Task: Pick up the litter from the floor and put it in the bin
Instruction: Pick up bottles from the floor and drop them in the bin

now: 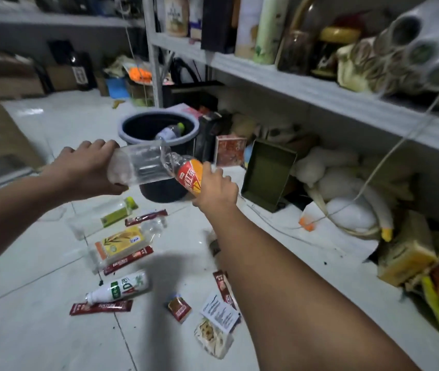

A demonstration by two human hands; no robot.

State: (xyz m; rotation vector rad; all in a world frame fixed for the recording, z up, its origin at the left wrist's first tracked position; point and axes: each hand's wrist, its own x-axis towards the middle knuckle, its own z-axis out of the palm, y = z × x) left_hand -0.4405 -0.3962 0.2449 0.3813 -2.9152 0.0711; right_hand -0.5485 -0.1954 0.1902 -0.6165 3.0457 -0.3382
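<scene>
My left hand grips a clear empty plastic bottle by its base, held level just in front of the dark round bin. My right hand holds a bottle with an orange and red label, its neck pointing toward the bin. One bottle with a green cap lies inside the bin. On the white tiled floor below lie a white bottle, a clear bottle with a yellow label, another clear bottle with a green label, several red sachets and paper wrappers.
A metal shelf rack packed with jars and rolls runs along the right. Under it sit a green box, white stuffed toys, a cable and bags. Cardboard boxes line the far wall, and a beige chair leg stands at left.
</scene>
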